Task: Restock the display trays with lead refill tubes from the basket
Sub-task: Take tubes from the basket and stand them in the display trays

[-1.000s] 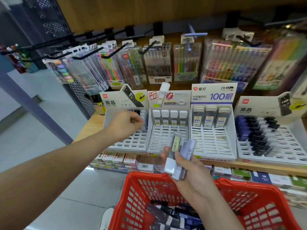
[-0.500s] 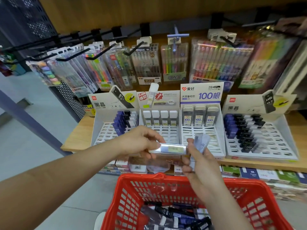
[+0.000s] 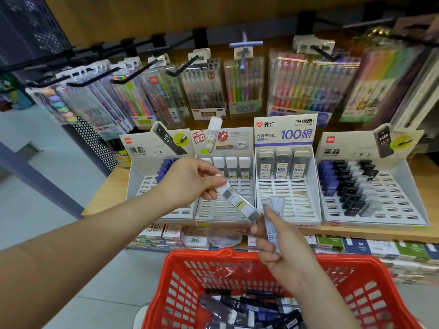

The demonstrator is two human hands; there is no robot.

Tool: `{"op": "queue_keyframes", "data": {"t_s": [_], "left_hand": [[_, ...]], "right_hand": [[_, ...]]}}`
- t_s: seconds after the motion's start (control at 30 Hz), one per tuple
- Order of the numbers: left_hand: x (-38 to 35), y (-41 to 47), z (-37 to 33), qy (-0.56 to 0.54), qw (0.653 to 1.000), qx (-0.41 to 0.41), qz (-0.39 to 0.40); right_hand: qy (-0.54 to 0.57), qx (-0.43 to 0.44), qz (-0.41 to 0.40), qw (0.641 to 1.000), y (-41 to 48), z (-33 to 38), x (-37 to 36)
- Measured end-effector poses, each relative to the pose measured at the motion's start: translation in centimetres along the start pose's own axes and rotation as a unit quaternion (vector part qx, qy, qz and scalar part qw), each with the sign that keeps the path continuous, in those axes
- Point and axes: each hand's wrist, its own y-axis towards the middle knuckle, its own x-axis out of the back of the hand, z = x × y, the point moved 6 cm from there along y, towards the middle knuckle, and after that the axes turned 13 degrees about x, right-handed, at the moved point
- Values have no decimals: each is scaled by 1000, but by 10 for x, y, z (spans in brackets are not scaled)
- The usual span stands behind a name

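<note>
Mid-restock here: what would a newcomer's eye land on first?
The red basket sits bottom centre, dark tubes piled inside. Just above it, the left hand pinches a white-capped tube, slanted in front of the white trays, while the right hand grips pale HB tubes.

From my feed I see clear packs of coloured pens [image 3: 244,86] and highlighters [image 3: 313,86] hanging in a row on black hooks [image 3: 184,67] in front of a wooden back panel [image 3: 142,17]. A wooden shelf [image 3: 107,191] runs beneath them, and small boxed goods [image 3: 172,236] are stacked in a row just under its front edge. To the left I make out a black perforated panel [image 3: 95,143], a slanting blue-grey post [image 3: 35,179] and pale floor tiles [image 3: 47,222].
</note>
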Motion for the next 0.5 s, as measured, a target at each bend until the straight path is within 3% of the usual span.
{"op": "queue_keyframes", "data": {"t_s": [0.23, 0.5], "left_hand": [[7, 28, -21, 134, 978, -98, -129], [-11, 50, -23, 190, 955, -138, -183]], "right_hand": [[45, 29, -57, 997, 8, 15, 23], [85, 37, -47, 995, 12, 12, 24]]}}
